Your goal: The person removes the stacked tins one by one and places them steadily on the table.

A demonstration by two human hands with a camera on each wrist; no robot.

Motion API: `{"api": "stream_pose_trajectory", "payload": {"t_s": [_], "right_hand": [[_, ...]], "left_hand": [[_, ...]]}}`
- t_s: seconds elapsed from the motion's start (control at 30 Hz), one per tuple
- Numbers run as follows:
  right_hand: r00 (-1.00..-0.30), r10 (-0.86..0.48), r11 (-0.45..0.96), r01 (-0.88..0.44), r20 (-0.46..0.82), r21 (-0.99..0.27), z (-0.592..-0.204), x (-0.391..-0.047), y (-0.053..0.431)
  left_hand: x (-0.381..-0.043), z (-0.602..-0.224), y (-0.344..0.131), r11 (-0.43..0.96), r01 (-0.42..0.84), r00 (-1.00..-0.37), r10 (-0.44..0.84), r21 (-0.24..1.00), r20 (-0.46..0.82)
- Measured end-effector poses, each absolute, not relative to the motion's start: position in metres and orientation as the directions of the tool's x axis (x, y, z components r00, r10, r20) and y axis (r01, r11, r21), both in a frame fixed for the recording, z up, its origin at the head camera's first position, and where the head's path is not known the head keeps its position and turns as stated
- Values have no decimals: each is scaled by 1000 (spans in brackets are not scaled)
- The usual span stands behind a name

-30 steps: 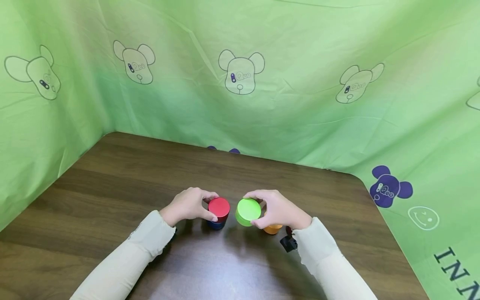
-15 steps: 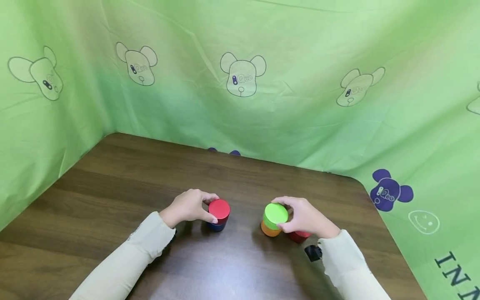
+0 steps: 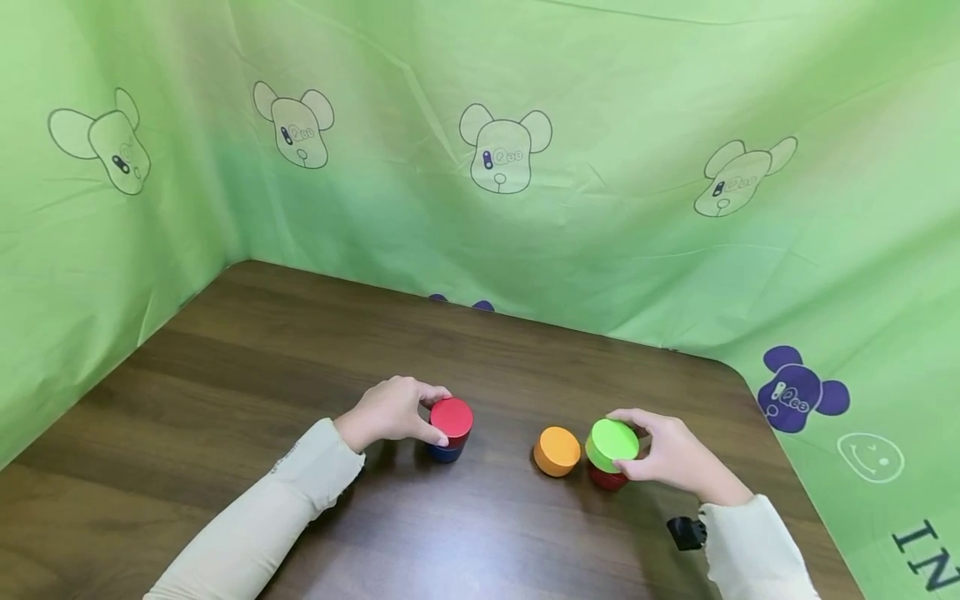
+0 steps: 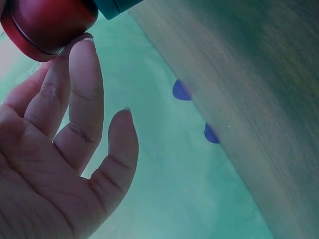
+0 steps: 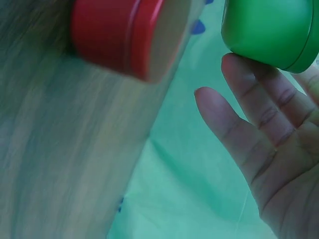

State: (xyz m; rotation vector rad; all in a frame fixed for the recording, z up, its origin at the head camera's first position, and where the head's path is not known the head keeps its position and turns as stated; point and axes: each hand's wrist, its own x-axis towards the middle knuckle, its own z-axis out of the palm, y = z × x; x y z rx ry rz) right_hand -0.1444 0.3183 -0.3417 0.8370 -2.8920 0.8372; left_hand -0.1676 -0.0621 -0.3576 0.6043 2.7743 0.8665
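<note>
My left hand point(image 3: 396, 411) pinches a round red tin point(image 3: 452, 418) by its sides, directly above a blue tin point(image 3: 446, 453). In the left wrist view the fingertips lie against the red tin point(image 4: 52, 27), and a corner of the blue tin point(image 4: 117, 6) shows beside it. With thumb and fingers, my right hand point(image 3: 667, 450) holds a bright green tin point(image 3: 612, 444) over another red tin point(image 3: 608, 477). The right wrist view shows the green tin point(image 5: 271, 30) raised, with a gap between it and the lower red tin point(image 5: 107, 35).
An orange tin point(image 3: 557, 452) stands on the brown wooden table point(image 3: 465, 525), just left of the green one. A small black device point(image 3: 686, 533) sits at the right cuff. Green printed cloth point(image 3: 502, 242) hangs along the table's back and sides.
My right hand has carried the green tin to the right, past the orange tin to the lower red one. The orange tin is now uncovered. My left hand keeps its hold on the red tin.
</note>
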Motion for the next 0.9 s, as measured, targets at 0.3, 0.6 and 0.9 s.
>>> {"api": "stream_pose_trajectory", "payload": {"t_s": [0.3,0.6,0.9], "right_hand": [[-865,-437,740,-501,246,-448,-346,-138,338],[-882,-389,774,-469,266,-425,-348,-134,357],[-922,-327,823,-386,206,-417,-345,-126,384]], "left_hand": [[-168,-358,-61,757,311,-910,412,575,-49],[-167,-358,-63,749,323,-904,425,579,-45],[-169,-358,-61,752,334,-900,433,569,-45]]}}
